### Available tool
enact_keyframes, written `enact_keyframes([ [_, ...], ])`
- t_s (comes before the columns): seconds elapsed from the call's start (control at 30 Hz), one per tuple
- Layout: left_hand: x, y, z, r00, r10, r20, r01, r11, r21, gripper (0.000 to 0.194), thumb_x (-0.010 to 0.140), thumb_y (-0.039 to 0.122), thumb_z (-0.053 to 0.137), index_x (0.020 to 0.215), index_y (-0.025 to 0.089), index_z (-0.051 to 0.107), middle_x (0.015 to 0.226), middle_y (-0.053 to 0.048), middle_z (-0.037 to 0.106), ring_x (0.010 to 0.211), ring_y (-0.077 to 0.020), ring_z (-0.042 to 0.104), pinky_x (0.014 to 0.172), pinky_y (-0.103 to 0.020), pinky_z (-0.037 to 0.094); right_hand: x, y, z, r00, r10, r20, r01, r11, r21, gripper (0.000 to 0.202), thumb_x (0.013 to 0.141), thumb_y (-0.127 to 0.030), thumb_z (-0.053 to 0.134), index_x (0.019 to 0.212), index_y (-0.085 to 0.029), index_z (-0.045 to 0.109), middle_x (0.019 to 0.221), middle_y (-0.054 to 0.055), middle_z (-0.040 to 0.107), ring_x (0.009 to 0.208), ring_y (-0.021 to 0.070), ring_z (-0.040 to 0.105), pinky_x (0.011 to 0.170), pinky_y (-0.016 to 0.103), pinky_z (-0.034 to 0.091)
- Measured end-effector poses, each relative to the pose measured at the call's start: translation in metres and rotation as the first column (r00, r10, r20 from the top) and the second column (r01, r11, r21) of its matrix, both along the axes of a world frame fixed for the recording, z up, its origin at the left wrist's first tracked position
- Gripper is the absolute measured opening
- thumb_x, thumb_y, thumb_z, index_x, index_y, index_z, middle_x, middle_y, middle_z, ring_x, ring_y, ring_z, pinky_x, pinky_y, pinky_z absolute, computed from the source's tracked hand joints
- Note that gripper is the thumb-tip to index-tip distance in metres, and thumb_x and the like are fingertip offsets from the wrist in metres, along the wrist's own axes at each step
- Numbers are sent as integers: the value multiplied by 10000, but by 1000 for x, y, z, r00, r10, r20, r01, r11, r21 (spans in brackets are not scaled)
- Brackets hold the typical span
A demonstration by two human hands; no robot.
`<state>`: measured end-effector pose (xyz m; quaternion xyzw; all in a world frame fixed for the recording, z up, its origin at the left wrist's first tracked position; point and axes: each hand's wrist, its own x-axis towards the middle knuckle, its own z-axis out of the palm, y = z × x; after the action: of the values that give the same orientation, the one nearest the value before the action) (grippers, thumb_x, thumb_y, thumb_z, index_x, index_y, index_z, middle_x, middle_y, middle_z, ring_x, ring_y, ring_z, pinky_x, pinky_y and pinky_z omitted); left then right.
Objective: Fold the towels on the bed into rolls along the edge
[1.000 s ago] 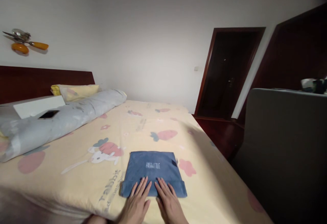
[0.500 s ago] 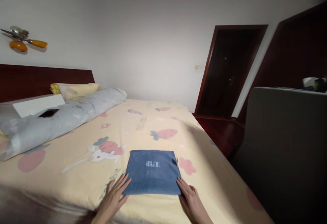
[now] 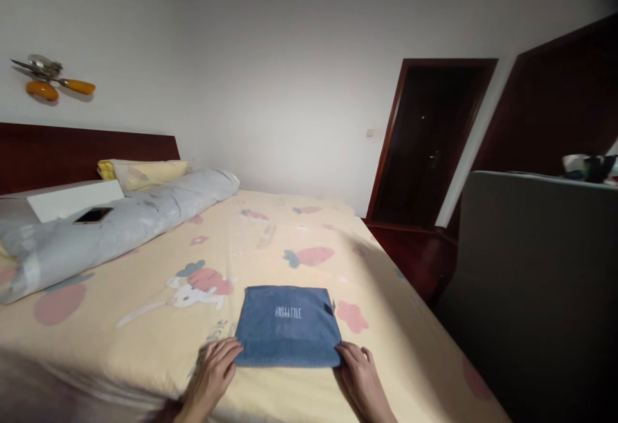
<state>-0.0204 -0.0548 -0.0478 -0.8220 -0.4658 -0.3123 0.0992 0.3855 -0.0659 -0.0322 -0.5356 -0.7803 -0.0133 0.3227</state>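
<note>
Blue cloth [image 3: 288, 331] flat on yellow patterned bedsheet [image 3: 261, 249]

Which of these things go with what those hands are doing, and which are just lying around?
Part of it:
blue cloth, lying flat
left hand, fingers at the cloth's near left corner
right hand, fingers at its near right corner
bedsheet, underneath

Just lying about:
phone, on the grey bedding roll
white boxy thing, beside the phone
yellow pillow
</note>
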Motion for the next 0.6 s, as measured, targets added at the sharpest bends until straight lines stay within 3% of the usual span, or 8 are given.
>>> enact_keyframes([
  [0.13, -2, -2, 9, 978, 41, 203, -11, 989, -146, 350, 740, 122, 501, 976, 274, 709, 1034, -28, 749, 1012, -203, 675, 891, -326, 527, -2, -13, 29, 980, -16, -200, -21, 984, -179, 219, 846, -306, 517, 950, -220, 690, 964, 72, 715, 911, 234, 629, 864, 376, 442],
  [0.27, -1, 1, 2, 883, 151, 444, -23, 959, -281, 249, 782, 282, 514, 962, 247, 682, 899, -34, 752, 817, -191, 697, 746, -276, 563, -5, -15, 45, 880, -106, -464, -54, 947, -317, 317, 811, -457, 543, 884, -184, 688, 836, 61, 715, 822, 241, 621, 738, 319, 464],
  [0.37, 4, 8, -3, 848, 268, 456, -104, 930, -353, 295, 798, 316, 498, 1042, 242, 648, 818, -8, 731, 686, -169, 674, 655, -256, 548, -5, -3, 39, 854, -103, -511, -102, 928, -358, 384, 833, -470, 486, 1001, -177, 670, 861, 56, 717, 795, 233, 630, 725, 318, 471],
  [0.5, 12, 16, -7, 858, 404, 318, -288, 890, -353, 296, 786, 252, 488, 1038, 226, 642, 697, 15, 679, 647, -166, 659, 658, -264, 526, -1, 17, 11, 924, -268, -274, 191, 942, -276, 388, 840, -449, 478, 1065, -199, 670, 942, 96, 709, 895, 268, 629, 810, 375, 469],
  [0.6, 18, 18, -7, 865, 451, 220, -411, 889, -204, 271, 786, 222, 489, 991, 226, 667, 845, -39, 718, 842, -214, 687, 763, -325, 531, -3, 23, -4, 923, -352, -153, 339, 935, -104, 352, 867, -410, 469, 1066, -199, 669, 1029, 137, 690, 964, 299, 623, 845, 437, 467],
])
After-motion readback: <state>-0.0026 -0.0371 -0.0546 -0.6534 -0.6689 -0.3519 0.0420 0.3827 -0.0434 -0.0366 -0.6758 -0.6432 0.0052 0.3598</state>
